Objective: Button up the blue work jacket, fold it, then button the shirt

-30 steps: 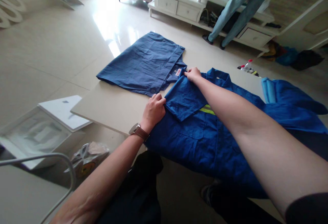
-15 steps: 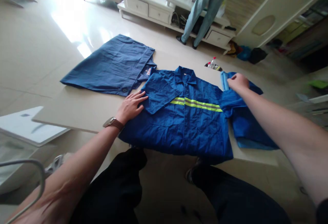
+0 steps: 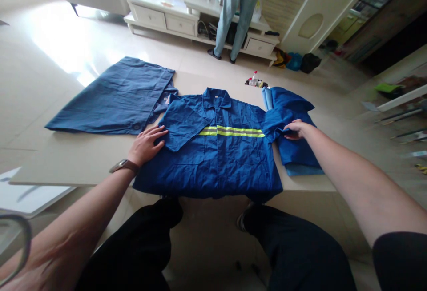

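A blue work jacket (image 3: 233, 157) with a yellow-green and grey reflective stripe lies front up, its collar at the far side. Its left-side sleeve (image 3: 182, 120) is folded across the chest. My left hand (image 3: 145, 144), a watch on its wrist, rests with fingers stretched out at the edge of that fold. On the other side, my right hand (image 3: 296, 129) has its fingers closed on the jacket's right-side sleeve (image 3: 275, 122). That sleeve lies bunched over a folded blue garment (image 3: 293, 153) with lighter blue edges. Part of the right fingertips is hidden in the cloth.
A folded darker blue garment (image 3: 110, 97) lies at the left on the pale table (image 3: 66, 160). Bottles with red caps (image 3: 255, 77) stand beyond the far edge. A person in light trousers (image 3: 235, 13) stands by a white TV cabinet (image 3: 150, 15).
My right hand has come nearer, from the light blue edge at the far side to the sleeve. My left hand stays at the fold. The whole view has shifted.
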Action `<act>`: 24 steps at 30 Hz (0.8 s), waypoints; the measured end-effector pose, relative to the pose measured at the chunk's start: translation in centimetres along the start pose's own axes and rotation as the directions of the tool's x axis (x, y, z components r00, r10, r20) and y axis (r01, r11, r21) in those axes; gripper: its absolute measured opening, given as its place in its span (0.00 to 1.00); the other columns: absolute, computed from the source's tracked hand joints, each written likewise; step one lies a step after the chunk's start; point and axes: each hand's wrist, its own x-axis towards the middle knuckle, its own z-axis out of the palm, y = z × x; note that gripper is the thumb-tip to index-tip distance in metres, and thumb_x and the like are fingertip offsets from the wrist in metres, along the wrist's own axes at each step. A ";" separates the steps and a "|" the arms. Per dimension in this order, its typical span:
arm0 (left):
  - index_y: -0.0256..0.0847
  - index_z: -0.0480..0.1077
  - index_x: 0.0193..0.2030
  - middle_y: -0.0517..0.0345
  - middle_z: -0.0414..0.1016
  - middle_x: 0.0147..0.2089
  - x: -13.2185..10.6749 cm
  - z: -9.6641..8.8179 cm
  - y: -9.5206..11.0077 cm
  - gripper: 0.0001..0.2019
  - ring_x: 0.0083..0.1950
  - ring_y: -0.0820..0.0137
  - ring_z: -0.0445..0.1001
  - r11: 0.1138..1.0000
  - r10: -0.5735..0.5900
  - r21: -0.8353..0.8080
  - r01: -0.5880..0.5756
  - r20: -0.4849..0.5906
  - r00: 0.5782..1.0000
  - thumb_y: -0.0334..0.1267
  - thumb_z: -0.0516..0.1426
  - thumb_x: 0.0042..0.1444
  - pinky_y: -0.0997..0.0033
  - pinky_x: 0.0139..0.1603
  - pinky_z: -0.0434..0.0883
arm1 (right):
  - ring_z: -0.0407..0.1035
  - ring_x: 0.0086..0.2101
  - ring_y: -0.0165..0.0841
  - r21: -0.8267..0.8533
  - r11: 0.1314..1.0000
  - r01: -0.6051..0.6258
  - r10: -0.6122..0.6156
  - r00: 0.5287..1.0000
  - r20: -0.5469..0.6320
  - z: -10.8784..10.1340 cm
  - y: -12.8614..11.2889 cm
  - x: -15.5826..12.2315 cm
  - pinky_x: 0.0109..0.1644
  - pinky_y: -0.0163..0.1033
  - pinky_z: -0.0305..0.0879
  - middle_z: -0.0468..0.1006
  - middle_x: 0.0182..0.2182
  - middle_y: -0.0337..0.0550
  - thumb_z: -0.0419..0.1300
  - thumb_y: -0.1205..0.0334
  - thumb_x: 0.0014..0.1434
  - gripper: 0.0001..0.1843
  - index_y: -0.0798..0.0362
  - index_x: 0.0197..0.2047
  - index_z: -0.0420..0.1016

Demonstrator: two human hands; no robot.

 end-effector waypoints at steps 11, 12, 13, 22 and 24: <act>0.52 0.73 0.66 0.58 0.66 0.73 0.1 0.2 -0.2 0.26 0.76 0.56 0.59 1.000 -0.004 -0.012 0.004 -0.008 1.000 0.50 0.50 0.64 0.50 0.75 0.58 | 0.76 0.50 0.50 0.103 0.986 0.128 -0.124 0.991 -0.051 -4.6 2.3 -1.9 0.47 0.45 0.77 0.79 0.53 0.58 0.59 0.75 0.36 0.42 0.57 0.59 0.80; 0.52 0.73 0.66 0.58 0.66 0.73 0.1 0.2 -0.2 0.26 0.76 0.56 0.59 1.000 -0.005 -0.016 0.004 -0.009 1.000 0.50 0.50 0.63 0.50 0.75 0.58 | 0.72 0.58 0.53 0.082 0.977 0.196 -0.192 0.980 -0.056 -4.9 2.0 -1.9 0.53 0.48 0.75 0.74 0.61 0.61 0.59 0.75 0.35 0.45 0.57 0.62 0.78; 0.52 0.74 0.65 0.59 0.66 0.73 0.1 0.2 -0.2 0.26 0.76 0.56 0.59 1.000 -0.007 -0.022 0.007 -0.010 1.000 0.50 0.50 0.63 0.50 0.75 0.58 | 0.66 0.64 0.54 0.053 0.961 0.271 -0.268 0.962 -0.056 -5.1 1.6 -2.1 0.60 0.49 0.72 0.67 0.67 0.61 0.58 0.75 0.35 0.48 0.58 0.65 0.75; 0.48 0.74 0.65 0.56 0.66 0.73 0.1 0.0 -0.1 0.27 0.76 0.56 0.60 1.000 0.002 -0.001 -0.002 -0.011 1.000 0.51 0.49 0.65 0.49 0.74 0.60 | 0.67 0.64 0.46 -0.331 0.461 0.824 -0.787 0.551 0.277 2.8 -7.0 -13.5 0.61 0.47 0.74 0.49 0.76 0.31 0.56 0.76 0.47 0.53 0.39 0.76 0.58; 0.48 0.74 0.65 0.56 0.66 0.73 0.1 0.1 -0.1 0.27 0.75 0.56 0.60 1.000 0.006 0.006 -0.005 -0.015 1.000 0.51 0.49 0.65 0.49 0.73 0.60 | 0.68 0.62 0.46 -0.363 0.366 0.857 -0.801 0.488 0.346 5.9 -7.4 -16.1 0.56 0.49 0.77 0.49 0.76 0.31 0.55 0.76 0.51 0.52 0.37 0.77 0.55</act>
